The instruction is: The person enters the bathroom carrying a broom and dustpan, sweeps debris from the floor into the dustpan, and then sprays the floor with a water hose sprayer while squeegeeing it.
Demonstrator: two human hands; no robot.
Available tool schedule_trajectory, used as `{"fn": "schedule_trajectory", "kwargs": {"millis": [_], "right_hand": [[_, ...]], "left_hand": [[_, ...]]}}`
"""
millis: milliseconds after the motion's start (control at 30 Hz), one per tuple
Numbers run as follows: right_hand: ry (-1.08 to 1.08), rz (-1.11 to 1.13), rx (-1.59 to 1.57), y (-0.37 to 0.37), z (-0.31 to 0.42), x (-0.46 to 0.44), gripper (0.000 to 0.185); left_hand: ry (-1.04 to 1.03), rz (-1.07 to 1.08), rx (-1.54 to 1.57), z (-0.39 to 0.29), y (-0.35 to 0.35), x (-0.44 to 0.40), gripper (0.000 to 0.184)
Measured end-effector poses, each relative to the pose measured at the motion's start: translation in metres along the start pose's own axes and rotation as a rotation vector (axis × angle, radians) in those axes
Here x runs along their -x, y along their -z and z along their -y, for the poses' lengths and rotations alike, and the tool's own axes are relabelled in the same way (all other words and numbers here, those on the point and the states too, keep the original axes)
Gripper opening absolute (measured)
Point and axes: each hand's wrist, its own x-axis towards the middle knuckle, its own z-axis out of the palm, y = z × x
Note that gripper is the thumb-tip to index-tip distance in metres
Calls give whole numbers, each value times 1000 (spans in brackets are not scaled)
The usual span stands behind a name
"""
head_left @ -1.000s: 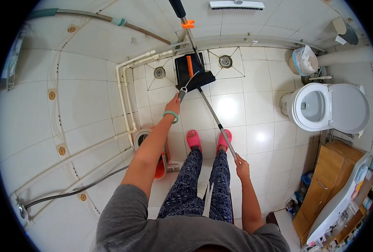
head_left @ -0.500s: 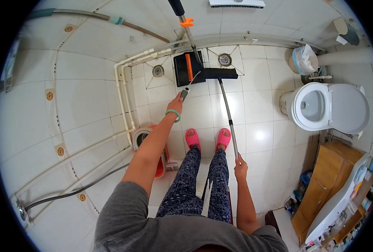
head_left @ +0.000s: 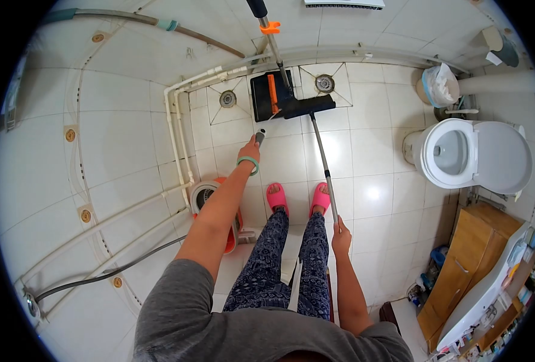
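My left hand (head_left: pixel 249 151) is closed around a short grey-handled tool (head_left: pixel 260 136), whose thin pale rod reaches toward the dustpan; its tip is too fine to make out. The black dustpan (head_left: pixel 260 104) with an orange strip rests on the tiles, its long handle (head_left: pixel 272 41) rising away from me. Low on the right, my right hand (head_left: pixel 341 237) grips the grey pole of a broom (head_left: pixel 323 152). Its black broom head (head_left: pixel 308 107) lies slightly tilted against the dustpan's right side, covering part of it.
Two round floor drains (head_left: pixel 227 98) flank the dustpan. To the right stand a toilet (head_left: pixel 448 154) with its lid up, a lined bin (head_left: pixel 437 85) and a wooden cabinet (head_left: pixel 460 271). A red-and-white bucket (head_left: pixel 207 196) sits by my left arm. White pipes (head_left: pixel 172 133) run along the wall.
The broom head has moved left, further over the dustpan, and tilted with its right end up. My left hand and the grey-handled tool have shifted slightly toward me and left.
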Motion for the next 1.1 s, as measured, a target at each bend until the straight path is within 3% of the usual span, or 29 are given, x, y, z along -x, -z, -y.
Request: {"fn": "schedule_trajectory", "kwargs": {"millis": [200,267,400,467,567,833,933,1100], "right_hand": [[-14,5,-10,-3,18,6,33],[-192,85,88,6,21,22,33],[-114,26,-13,-2,-3,21,34],[54,-72,33,-9,2,5,32],[-17,-56,-5,-20,20,-17,32],[-171,84,36,-7,18,28,33],[-20,-10,23,-20,18,10,33],[-45,26,-13,-31,36,-24,33]], "left_hand": [[-29,-42,0,11,-6,-4,43],[-39,-62,17,16,-10,-6,42],[26,16,48,6,2,2,42],[9,-5,60,5,-2,2,42],[6,-20,69,5,-6,3,42],[-31,-62,55,4,-3,4,42],[-3,-23,60,3,1,7,42],[-19,-61,89,5,-5,4,42]]}}
